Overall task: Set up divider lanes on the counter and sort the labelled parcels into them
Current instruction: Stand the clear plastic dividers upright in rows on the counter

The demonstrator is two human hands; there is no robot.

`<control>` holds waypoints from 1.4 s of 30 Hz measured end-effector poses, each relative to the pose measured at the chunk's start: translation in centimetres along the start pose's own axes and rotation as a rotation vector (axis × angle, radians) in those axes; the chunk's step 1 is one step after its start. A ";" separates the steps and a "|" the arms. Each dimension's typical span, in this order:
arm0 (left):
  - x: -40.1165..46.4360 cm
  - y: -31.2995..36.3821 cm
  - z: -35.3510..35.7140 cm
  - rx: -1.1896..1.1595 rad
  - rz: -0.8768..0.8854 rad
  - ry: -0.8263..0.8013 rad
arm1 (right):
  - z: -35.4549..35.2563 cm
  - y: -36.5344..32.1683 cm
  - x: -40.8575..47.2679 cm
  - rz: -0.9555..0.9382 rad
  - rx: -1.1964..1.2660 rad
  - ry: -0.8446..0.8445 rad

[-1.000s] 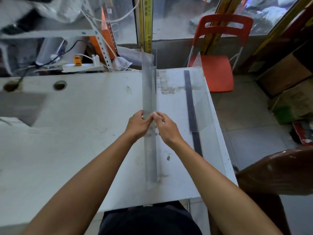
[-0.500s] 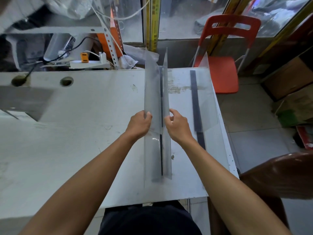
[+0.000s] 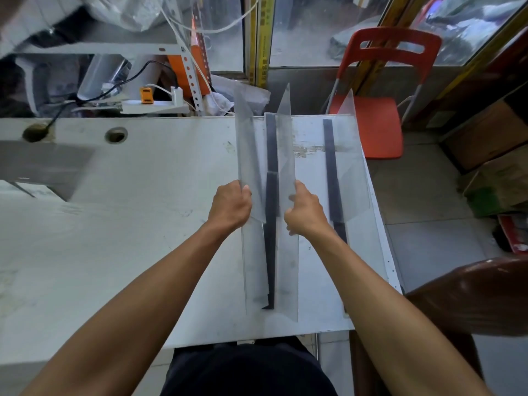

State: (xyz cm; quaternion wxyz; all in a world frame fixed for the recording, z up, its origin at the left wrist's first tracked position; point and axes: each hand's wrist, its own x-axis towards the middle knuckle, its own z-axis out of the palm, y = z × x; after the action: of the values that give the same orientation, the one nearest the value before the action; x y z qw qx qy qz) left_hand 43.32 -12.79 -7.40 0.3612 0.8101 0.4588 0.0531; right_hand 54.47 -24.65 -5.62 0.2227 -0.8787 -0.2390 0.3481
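Two clear dividers are held upright on the counter — one gripped by the left hand, one by the right hand. If released unsupported, either could topple — no parcels are seen.

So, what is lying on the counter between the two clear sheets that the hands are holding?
A dark strip lies on the counter between the left clear sheet and the right clear sheet. The sheets partly blur it. No parcels are in view.
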 end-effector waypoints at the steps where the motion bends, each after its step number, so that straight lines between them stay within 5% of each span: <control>1: 0.1 -0.1 -0.3 0.000 -0.006 0.011 | -0.1 0.3 -0.3 0.001 -0.005 -0.009; 19: 0.7 -3.6 -2.0 0.157 0.030 0.032 | 2.4 0.3 -4.8 -0.038 -0.102 -0.074; 27: 0.6 -6.0 -4.1 0.188 -0.001 0.009 | 4.0 -1.2 -4.4 -0.005 -0.275 0.180; 42: 0.2 -6.7 -5.3 0.176 -0.033 0.014 | 4.6 -3.7 -2.6 -0.048 -0.301 0.176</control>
State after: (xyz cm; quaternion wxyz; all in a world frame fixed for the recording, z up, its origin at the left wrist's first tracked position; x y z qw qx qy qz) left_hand 36.52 -7.62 -7.79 0.2861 0.8307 0.4775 0.0123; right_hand 48.50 -22.25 -5.29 0.1168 -0.9233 -0.2888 0.2247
